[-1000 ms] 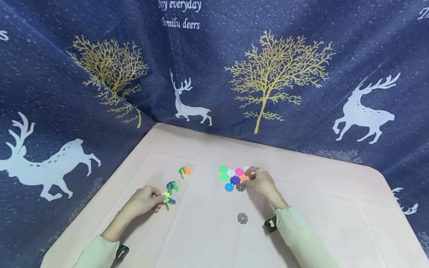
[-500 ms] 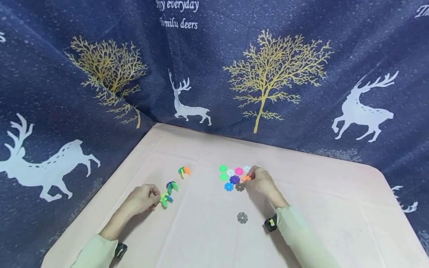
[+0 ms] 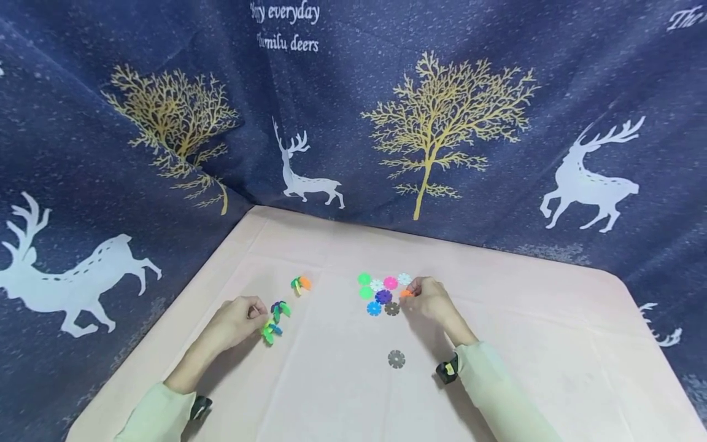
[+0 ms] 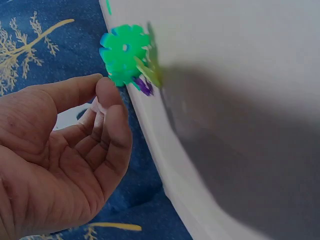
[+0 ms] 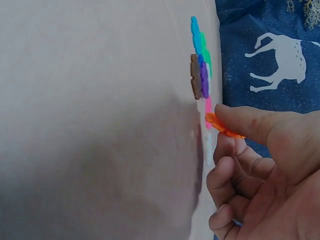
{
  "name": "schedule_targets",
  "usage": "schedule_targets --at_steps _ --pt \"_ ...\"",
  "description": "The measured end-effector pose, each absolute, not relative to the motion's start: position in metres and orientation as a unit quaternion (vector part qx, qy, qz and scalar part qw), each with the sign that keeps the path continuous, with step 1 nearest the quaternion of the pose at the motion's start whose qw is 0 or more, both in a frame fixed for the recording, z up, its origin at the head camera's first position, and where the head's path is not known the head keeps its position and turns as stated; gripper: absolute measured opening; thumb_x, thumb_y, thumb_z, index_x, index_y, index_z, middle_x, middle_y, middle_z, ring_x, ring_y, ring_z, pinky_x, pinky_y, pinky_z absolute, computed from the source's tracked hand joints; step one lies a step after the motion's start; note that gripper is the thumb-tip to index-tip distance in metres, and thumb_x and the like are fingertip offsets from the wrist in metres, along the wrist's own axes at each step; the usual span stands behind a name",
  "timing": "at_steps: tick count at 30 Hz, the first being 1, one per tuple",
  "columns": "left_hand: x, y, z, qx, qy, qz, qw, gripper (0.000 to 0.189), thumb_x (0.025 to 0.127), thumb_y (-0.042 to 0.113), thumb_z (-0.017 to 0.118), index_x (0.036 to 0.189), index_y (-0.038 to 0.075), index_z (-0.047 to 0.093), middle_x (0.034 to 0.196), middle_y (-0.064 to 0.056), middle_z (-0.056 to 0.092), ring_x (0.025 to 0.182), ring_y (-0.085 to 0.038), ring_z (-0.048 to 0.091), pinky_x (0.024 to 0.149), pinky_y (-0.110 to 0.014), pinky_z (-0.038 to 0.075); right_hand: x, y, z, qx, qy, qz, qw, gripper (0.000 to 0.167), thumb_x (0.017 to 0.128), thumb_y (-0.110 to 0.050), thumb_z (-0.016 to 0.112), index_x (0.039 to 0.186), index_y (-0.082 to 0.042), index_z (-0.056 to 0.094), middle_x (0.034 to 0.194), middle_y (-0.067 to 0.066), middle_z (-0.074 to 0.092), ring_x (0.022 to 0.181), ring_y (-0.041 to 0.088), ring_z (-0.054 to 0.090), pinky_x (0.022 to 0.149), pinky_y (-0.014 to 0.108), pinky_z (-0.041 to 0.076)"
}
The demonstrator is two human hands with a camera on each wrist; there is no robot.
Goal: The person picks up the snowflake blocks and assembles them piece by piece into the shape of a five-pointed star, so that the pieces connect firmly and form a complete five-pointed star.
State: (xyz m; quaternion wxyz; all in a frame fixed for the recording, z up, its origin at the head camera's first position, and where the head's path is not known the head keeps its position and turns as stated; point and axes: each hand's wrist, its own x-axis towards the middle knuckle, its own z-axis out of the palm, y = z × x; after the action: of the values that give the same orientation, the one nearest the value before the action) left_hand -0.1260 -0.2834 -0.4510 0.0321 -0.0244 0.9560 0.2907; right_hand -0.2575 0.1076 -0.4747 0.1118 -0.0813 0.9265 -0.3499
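Observation:
My right hand point(image 3: 433, 302) pinches an orange snowflake disc point(image 5: 225, 127) between thumb and fingers, tilted above the pink cloth. Beside that hand lies a group of flat notched discs: purple point(image 3: 383, 297), pink point(image 3: 390, 283), blue point(image 3: 374, 309), brown point(image 3: 392, 309), green and white. My left hand point(image 3: 234, 325) has loosely curled fingers, its thumb and index tips close together with nothing seen between them. Just past those fingertips sits a joined cluster of green, yellow and blue discs point(image 3: 269, 333). In the left wrist view, a green disc point(image 4: 124, 50) stands beyond the fingertips.
Behind the near cluster stand a purple-and-green joined cluster point(image 3: 280, 310) and an orange-and-green one point(image 3: 301, 284). A lone grey disc point(image 3: 396, 359) lies flat nearer the front. Blue printed cloth point(image 3: 342, 123) rises along the table's back and left edges.
My left hand has let go of the yellow, green and blue cluster, which now stands on the cloth. My right hand has taken up the orange disc and tilted it. The head view shifted slightly.

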Motion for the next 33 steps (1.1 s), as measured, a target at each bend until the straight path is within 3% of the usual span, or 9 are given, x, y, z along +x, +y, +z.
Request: schedule_targets --at_steps 5,11,25,33 --pt "-0.132 -0.27 -0.445 0.011 0.956 0.294 0.026 0.009 0.09 0.014 0.066 0.081 0.015 0.064 0.067 0.006 0.054 0.058 -0.012 0.047 0.052 -0.026 0.038 -0.253 0.111 -0.47 -0.085 0.92 -0.367 0.111 0.018 0.083 -0.014 0.079 0.092 -0.005 0.067 0.079 0.004 0.065 0.073 0.02 0.059 0.069 0.033 0.05" --pt "-0.146 -0.239 -0.443 0.035 0.945 0.318 0.063 0.008 0.093 0.011 0.066 0.085 0.013 0.065 0.064 0.001 0.058 0.05 -0.011 0.05 0.045 -0.023 0.039 -0.248 0.115 -0.465 -0.075 0.907 -0.394 0.125 0.02 0.087 -0.018 0.078 0.096 -0.004 0.067 0.078 0.005 0.066 0.071 0.02 0.06 0.067 0.031 0.05" --pt "-0.177 -0.169 -0.459 0.118 0.949 0.281 0.08 0.013 0.087 0.012 0.073 0.079 0.017 0.065 0.065 0.008 0.054 0.057 -0.009 0.048 0.056 -0.025 0.04 -0.227 0.12 -0.452 -0.105 0.883 -0.443 0.113 0.011 0.092 -0.017 0.071 0.093 -0.007 0.069 0.078 0.01 0.065 0.066 0.022 0.06 0.059 0.031 0.048" --pt "-0.198 -0.145 -0.46 0.139 0.943 0.285 0.101 0.009 0.088 0.016 0.074 0.087 0.016 0.065 0.074 0.007 0.06 0.067 -0.012 0.055 0.063 -0.03 0.046 -0.216 0.124 -0.438 -0.127 0.863 -0.476 0.108 0.011 0.093 -0.018 0.072 0.093 -0.007 0.07 0.072 0.008 0.059 0.064 0.016 0.048 0.058 0.027 0.043"
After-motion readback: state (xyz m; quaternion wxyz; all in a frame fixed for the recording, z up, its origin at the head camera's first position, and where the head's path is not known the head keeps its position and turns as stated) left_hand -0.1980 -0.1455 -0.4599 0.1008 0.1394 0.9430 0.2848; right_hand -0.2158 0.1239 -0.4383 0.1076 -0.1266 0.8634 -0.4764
